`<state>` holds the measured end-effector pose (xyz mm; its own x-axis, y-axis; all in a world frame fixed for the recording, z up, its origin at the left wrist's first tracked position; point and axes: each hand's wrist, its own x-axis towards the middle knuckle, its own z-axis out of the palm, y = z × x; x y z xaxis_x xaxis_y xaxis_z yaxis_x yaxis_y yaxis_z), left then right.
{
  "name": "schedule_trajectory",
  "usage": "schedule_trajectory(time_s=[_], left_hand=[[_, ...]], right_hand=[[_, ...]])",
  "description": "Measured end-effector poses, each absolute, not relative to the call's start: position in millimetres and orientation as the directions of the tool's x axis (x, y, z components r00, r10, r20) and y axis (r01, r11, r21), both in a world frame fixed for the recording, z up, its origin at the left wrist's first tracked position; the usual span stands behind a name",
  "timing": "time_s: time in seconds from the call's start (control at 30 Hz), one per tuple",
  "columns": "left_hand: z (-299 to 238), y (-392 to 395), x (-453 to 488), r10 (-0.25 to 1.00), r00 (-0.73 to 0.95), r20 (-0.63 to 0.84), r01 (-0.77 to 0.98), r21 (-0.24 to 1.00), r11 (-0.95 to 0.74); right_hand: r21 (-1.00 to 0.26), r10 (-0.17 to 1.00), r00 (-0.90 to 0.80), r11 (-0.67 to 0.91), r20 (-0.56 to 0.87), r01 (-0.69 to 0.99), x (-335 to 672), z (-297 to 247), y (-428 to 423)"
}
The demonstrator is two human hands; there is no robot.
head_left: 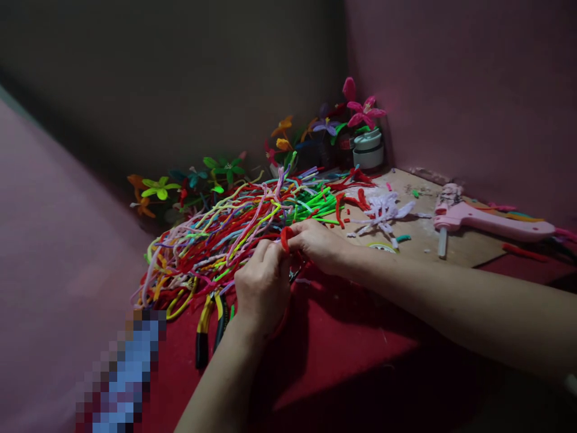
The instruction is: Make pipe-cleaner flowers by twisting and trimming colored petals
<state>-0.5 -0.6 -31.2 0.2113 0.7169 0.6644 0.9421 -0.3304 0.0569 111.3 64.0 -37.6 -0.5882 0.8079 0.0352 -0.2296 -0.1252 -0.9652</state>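
A red pipe cleaner [285, 239] stands up in a small loop between my two hands. My left hand [262, 279] is closed on it, with the knuckles turned up toward me. From the right, my right hand [317, 245] pinches the same pipe cleaner, its fingertips close to the left thumb. The rest of the red piece is hidden behind the fingers. Just beyond the hands lies a big heap of pipe cleaners [216, 225] in many colours. Pliers with yellow and black handles [211, 325] rest to the left of my left wrist.
A pink glue gun [496, 221] lies on a brown board [469, 246] at the right, near a white pipe-cleaner shape [385, 210]. Pipe-cleaner flowers [365, 111] and a grey-white container [368, 150] stand along the back wall. Red cloth [342, 343] covers the front. A pixelated patch hides the lower left.
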Motion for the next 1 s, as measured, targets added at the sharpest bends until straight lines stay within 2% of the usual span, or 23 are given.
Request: schedule_trajectory(time_s=[0.1, 0.17, 0.33, 0.5, 0.57, 0.63, 0.7, 0.77, 0.87, 1.0], left_hand=[[-29, 1, -4, 0.707, 0.173, 0.686, 0.922, 0.139, -0.360], [-28, 3, -7, 0.743, 0.177, 0.645, 0.895, 0.208, -0.394], [-26, 3, -11, 0.807, 0.140, 0.573, 0.930, 0.205, -0.306], [-24, 1, -15, 0.858, 0.100, 0.504, 0.896, 0.329, -0.298], [-23, 2, -18, 0.894, 0.091, 0.440, 0.843, 0.444, -0.305], [-21, 2, -20, 0.943, 0.097, 0.318, 0.719, 0.632, -0.287], [-19, 3, -23, 0.978, 0.128, 0.166, 0.544, 0.812, -0.209], [-16, 4, -25, 0.985, 0.161, 0.055, 0.405, 0.907, -0.117], [-16, 4, -26, 0.984, 0.176, -0.002, 0.353, 0.934, -0.061], [-19, 4, -27, 0.987, 0.158, -0.014, 0.416, 0.908, -0.054]], right_hand=[[-0.952, 0.798, -0.599, -0.136, 0.059, -0.275, 112, -38, 64], [-0.945, 0.797, -0.601, -0.154, 0.055, -0.290, 112, -39, 65], [-0.933, 0.816, -0.579, -0.206, 0.003, -0.295, 113, -39, 66], [-0.938, 0.815, -0.579, -0.207, -0.010, -0.276, 111, -40, 65], [-0.934, 0.810, -0.587, -0.221, -0.015, -0.281, 111, -41, 65], [-0.925, 0.796, -0.604, -0.257, -0.038, -0.280, 110, -42, 64], [-0.918, 0.768, -0.637, -0.298, -0.067, -0.262, 110, -41, 63], [-0.911, 0.742, -0.665, -0.330, -0.087, -0.249, 111, -40, 62], [-0.902, 0.738, -0.668, -0.349, -0.096, -0.256, 111, -40, 61], [-0.907, 0.760, -0.637, -0.348, -0.126, -0.236, 110, -39, 60]])
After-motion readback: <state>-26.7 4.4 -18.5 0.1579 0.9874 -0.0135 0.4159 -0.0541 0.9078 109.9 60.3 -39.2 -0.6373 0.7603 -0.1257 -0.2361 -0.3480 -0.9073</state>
